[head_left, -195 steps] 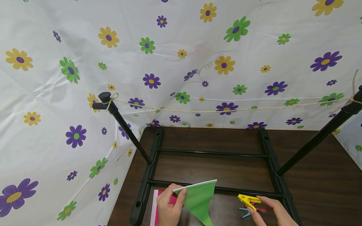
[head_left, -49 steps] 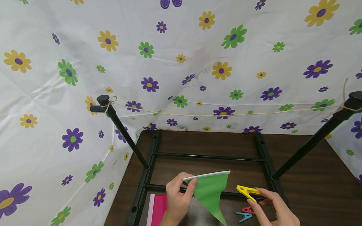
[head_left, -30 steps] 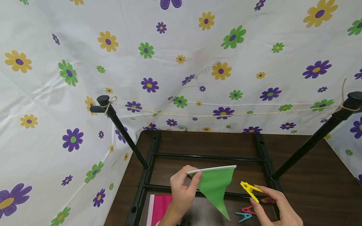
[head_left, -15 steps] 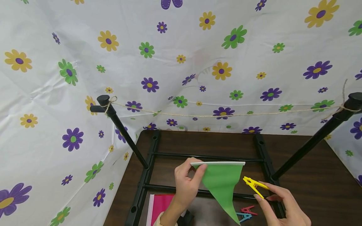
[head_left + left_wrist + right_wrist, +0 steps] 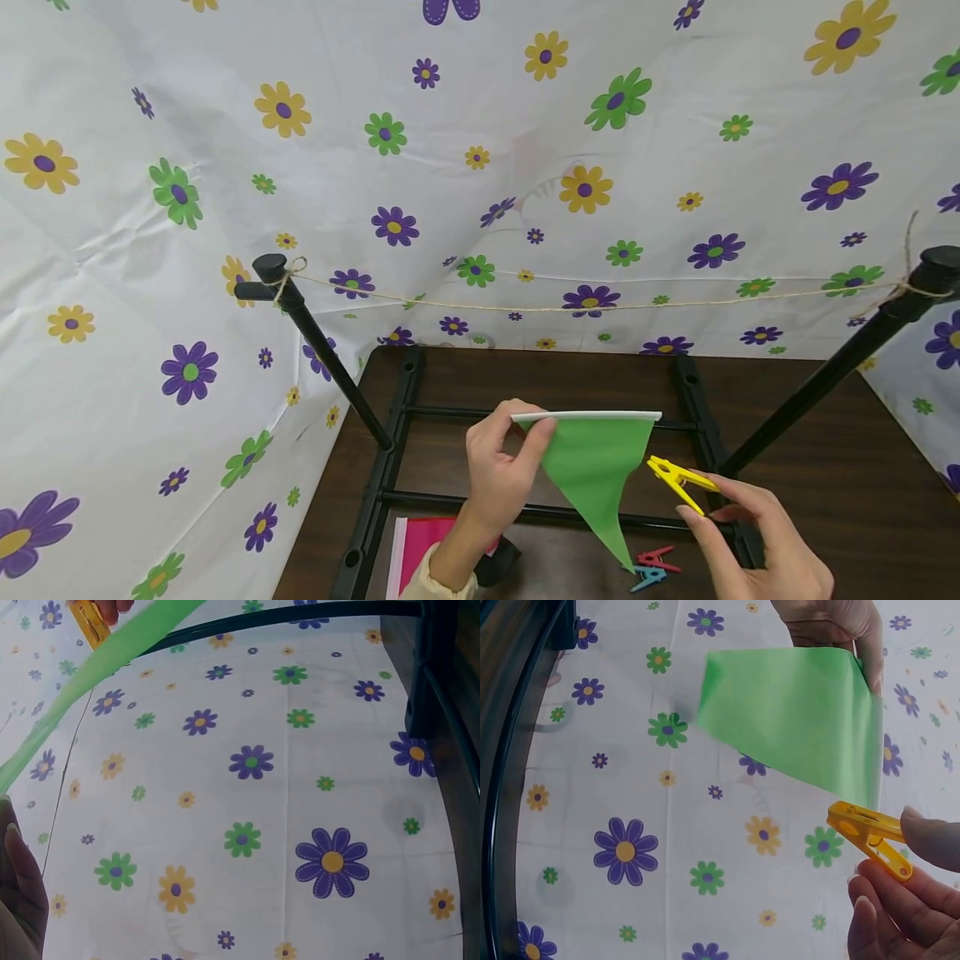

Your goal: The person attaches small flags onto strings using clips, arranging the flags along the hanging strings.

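1. Higher and further right than in the earliest head frame, the green flag [image 5: 596, 458] and your left hand [image 5: 501, 467] now sit nearer the string [image 5: 555, 310]; the yellow clothespin [image 5: 672, 472] is up too.
2. Your left hand pinches one end of the flag's white top edge, and the flag hangs point-down over the counter [image 5: 840, 500].
3. Your right hand [image 5: 772, 537] pinches the clothespin just beside the flag (apart from it in the head view).
4. Done: the string is tied to both posts [image 5: 330, 360].
5. Left, you'd judge, is nearly everything: the string bears nothing, and the red clothespin [image 5: 657, 557], blue clothespin [image 5: 648, 576] and pink piece [image 5: 422, 542] lie unused.
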`<move>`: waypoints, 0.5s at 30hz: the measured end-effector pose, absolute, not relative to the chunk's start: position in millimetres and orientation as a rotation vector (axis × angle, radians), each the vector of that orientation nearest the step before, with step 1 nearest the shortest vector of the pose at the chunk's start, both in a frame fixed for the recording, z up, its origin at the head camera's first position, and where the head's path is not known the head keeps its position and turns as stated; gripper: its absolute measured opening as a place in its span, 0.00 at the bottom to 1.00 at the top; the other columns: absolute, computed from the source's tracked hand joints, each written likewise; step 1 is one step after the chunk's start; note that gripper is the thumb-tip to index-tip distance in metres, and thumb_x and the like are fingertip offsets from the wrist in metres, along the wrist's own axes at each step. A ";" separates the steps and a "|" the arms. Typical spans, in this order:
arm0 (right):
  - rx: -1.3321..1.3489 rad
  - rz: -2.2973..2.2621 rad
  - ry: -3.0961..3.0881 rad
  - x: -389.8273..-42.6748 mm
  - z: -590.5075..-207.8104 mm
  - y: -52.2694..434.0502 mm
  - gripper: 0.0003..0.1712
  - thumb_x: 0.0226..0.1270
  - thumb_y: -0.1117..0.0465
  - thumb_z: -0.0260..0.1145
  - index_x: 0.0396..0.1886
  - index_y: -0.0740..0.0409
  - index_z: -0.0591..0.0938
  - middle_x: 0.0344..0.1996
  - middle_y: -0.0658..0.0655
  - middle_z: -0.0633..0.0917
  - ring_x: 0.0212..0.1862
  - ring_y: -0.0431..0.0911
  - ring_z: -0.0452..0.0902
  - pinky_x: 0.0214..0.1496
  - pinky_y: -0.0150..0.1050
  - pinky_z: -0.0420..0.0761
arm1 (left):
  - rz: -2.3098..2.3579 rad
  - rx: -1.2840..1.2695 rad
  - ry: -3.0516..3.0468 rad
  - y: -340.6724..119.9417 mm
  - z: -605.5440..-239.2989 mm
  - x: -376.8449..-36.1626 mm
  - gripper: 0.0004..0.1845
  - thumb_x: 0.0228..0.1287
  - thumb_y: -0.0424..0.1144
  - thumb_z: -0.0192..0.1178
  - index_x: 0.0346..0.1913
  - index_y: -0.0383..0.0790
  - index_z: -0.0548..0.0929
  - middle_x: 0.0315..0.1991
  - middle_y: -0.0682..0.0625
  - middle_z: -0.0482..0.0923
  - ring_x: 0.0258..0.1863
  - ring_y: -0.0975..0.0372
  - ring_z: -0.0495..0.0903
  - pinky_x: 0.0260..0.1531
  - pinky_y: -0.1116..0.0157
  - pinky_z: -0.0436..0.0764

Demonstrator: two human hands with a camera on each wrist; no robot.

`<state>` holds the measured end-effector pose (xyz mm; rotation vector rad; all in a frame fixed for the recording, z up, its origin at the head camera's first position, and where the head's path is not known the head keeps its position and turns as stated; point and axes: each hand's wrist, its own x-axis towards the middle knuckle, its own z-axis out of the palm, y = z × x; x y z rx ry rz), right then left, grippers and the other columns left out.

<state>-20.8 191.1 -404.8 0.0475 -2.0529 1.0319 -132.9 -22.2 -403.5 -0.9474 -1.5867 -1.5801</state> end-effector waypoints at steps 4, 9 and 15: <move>0.065 1.048 -2.016 -25.4 -405.6 191.6 0.38 0.66 0.40 0.71 0.46 0.77 0.83 0.48 0.29 0.80 0.40 0.20 0.74 0.43 0.16 0.73 | -1.589 -0.943 -1.585 -22.2 -400.6 -134.4 0.06 0.74 0.31 0.62 0.40 0.30 0.79 0.27 0.40 0.81 0.18 0.58 0.75 0.21 0.72 0.76; 0.009 0.996 -2.041 -28.8 -401.8 191.5 0.46 0.64 0.31 0.64 0.47 0.75 0.84 0.47 0.26 0.78 0.37 0.18 0.72 0.44 0.15 0.72 | -1.597 -0.912 -1.614 -22.5 -397.0 -137.0 0.04 0.73 0.29 0.63 0.43 0.31 0.79 0.29 0.39 0.82 0.19 0.58 0.76 0.20 0.72 0.77; 0.001 0.967 -2.063 -31.3 -392.9 191.5 0.45 0.65 0.30 0.63 0.49 0.73 0.85 0.46 0.26 0.77 0.36 0.18 0.71 0.45 0.15 0.71 | -1.634 -0.894 -1.632 -19.5 -391.3 -138.7 0.07 0.73 0.29 0.63 0.48 0.31 0.77 0.30 0.38 0.83 0.17 0.58 0.76 0.19 0.71 0.76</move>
